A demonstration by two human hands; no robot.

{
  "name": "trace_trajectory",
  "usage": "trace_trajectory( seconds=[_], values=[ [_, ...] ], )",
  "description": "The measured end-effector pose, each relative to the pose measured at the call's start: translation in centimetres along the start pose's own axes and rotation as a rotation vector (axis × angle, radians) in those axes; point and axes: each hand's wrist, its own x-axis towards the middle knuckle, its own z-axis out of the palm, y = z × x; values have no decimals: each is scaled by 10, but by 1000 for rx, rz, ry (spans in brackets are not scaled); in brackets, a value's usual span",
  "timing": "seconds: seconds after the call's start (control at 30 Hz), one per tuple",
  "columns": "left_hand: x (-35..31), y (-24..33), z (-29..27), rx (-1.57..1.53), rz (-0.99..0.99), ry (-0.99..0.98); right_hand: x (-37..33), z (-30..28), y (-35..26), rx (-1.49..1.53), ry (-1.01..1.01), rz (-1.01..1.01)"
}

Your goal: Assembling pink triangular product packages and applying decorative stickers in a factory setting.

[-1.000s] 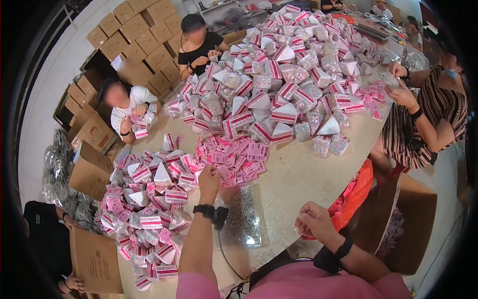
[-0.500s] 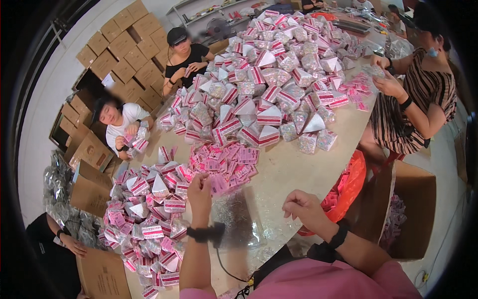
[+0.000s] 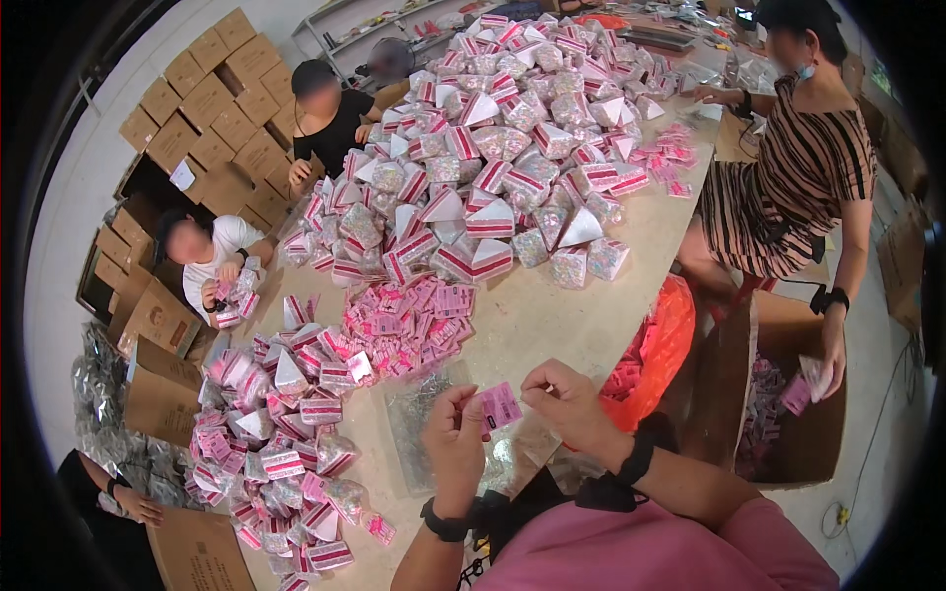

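Near the table's front edge, my left hand [image 3: 455, 433] pinches a pink printed card [image 3: 500, 406] between thumb and fingers. Just right of the card, my right hand [image 3: 570, 402] has its fingertips pressed together; whatever they may grip is too small to tell. Left of my left hand lies a flat clear plastic bag or tray [image 3: 399, 443] with thin clear bits in it. Beyond it is a loose pile of similar pink cards [image 3: 419, 320]. A heap of clear-wrapped, wedge-shaped packs with pink and white bands [image 3: 286, 463] spreads to the left.
A larger heap of wrapped wedges [image 3: 483, 167] covers the far table [image 3: 552, 315]. At right, a red plastic bag [image 3: 670, 335] hangs by the edge, beside an open carton [image 3: 798, 443]. A person in stripes [image 3: 798, 167] reaches into it. Other people work at left, near stacked cartons [image 3: 207, 108].
My left hand has come from the card pile toward me with a pink card. My right hand has moved left to meet it. The striped-clad person now reaches down into the carton.
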Motion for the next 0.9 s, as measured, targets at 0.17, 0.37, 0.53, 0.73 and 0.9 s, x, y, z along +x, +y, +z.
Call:
trace_trajectory(
  seconds=[0.17, 0.37, 0.53, 0.73, 0.9],
  values=[
    [-12, -5, 4, -4, -25, -48, 0, 8, -3, 165, 5, 73],
    [-24, -20, 3, -61, -106, -127, -1, 5, -5, 622, 3, 239],
    [-27, -15, -2, 275, 283, -23, -5, 0, -20, 650, -79, 282],
    [-15, 16, 1, 374, 494, -127, -14, 1, -31, 601, -146, 356],
    [-20, 18, 4, 376, 429, -57, -15, -1, -22, 695, -218, 346]
  ],
)
